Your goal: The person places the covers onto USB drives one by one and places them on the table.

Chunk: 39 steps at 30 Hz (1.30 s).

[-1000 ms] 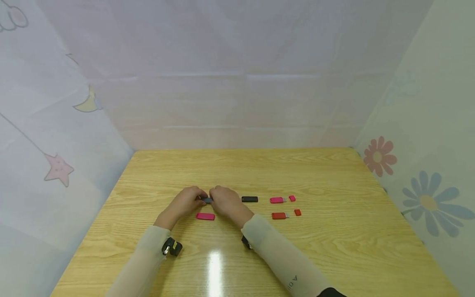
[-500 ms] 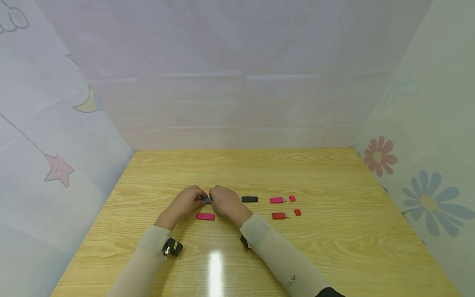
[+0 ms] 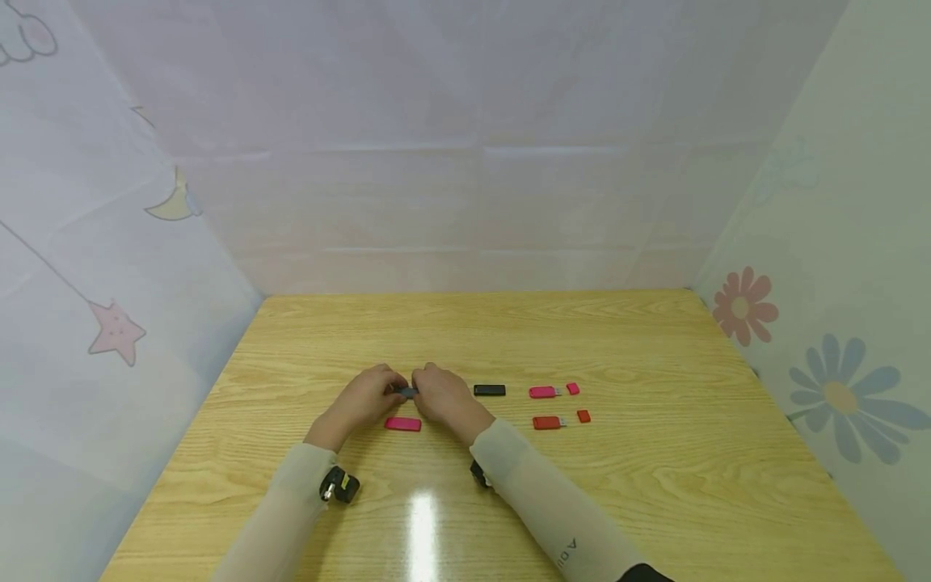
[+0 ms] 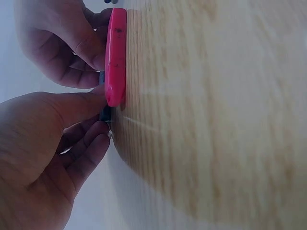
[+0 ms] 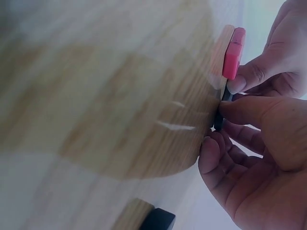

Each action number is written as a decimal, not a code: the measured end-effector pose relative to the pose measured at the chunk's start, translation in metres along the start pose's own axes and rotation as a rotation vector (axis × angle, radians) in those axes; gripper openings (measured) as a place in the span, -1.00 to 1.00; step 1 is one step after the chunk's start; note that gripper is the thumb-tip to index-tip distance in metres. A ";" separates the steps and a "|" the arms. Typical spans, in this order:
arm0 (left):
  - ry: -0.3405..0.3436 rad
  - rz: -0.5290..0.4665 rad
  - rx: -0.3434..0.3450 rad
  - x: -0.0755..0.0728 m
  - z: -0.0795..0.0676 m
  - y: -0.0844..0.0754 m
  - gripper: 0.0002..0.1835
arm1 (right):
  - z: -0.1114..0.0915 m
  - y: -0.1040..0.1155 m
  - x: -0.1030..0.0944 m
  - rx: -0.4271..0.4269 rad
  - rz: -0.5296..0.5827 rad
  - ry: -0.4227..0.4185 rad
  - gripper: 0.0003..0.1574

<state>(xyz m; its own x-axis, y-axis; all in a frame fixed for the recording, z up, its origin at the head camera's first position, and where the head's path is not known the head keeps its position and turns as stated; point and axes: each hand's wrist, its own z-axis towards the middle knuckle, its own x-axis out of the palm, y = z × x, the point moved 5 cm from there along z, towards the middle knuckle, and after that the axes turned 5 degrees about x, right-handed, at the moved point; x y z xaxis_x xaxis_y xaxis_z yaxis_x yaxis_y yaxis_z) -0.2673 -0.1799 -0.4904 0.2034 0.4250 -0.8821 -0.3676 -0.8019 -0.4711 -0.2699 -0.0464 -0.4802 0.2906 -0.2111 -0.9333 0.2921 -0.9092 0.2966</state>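
A dark blue-grey USB stick (image 3: 408, 393) lies between both hands, low over the wooden table. My left hand (image 3: 369, 396) pinches its left end between thumb and fingers. On its right end, the thumb and fingers of my right hand (image 3: 442, 396) grip it, covering most of that side. In the right wrist view the stick's dark end (image 5: 219, 120) shows beside the right thumb. Just in front of the hands rests a capped pink USB stick (image 3: 403, 424), which partly hides the held stick in the left wrist view.
Right of the hands lies a black USB stick (image 3: 490, 390). Farther right are an uncapped pink USB stick (image 3: 541, 392) with its pink cap (image 3: 573, 389), and an uncapped red one (image 3: 546, 423) with its red cap (image 3: 583, 416). Fabric walls enclose the table's back and sides.
Both hands stay at almost the same spot, still holding the dark USB stick, with only a very slight shift to the right. The other sticks and caps have not moved.
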 end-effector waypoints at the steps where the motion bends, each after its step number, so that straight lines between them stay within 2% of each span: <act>1: -0.002 0.003 0.001 0.000 0.000 0.000 -0.79 | 0.000 0.000 0.000 0.003 0.004 0.005 -0.87; 16: 0.003 -0.008 -0.014 -0.001 -0.003 -0.001 -0.74 | 0.001 -0.001 -0.003 -0.016 -0.003 0.036 -0.85; 21: 0.012 -0.024 -0.034 -0.005 -0.003 -0.005 -0.68 | -0.008 -0.009 -0.016 -0.020 0.025 0.024 -0.69; 24: 0.010 -0.029 -0.032 -0.009 -0.003 -0.014 -0.66 | -0.014 -0.018 -0.028 -0.013 0.041 0.015 -0.62; 29: 0.013 -0.030 0.055 -0.014 0.001 -0.040 -0.63 | -0.025 -0.039 -0.046 -0.004 0.046 -0.015 -0.59; 33: 0.019 -0.023 0.112 -0.012 0.005 -0.058 -0.65 | -0.036 -0.053 -0.056 -0.005 0.055 -0.045 -0.59; 39: 0.029 -0.031 0.133 -0.007 0.011 -0.072 -0.64 | -0.049 -0.066 -0.062 -0.010 0.082 -0.047 -0.57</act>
<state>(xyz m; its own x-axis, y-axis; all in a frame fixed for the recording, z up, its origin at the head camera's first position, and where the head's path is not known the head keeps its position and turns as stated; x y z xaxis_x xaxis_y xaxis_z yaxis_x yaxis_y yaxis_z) -0.2526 -0.1207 -0.4504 0.2417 0.4346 -0.8676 -0.4774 -0.7251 -0.4962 -0.2625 0.0447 -0.4317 0.2712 -0.3017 -0.9140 0.2782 -0.8845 0.3745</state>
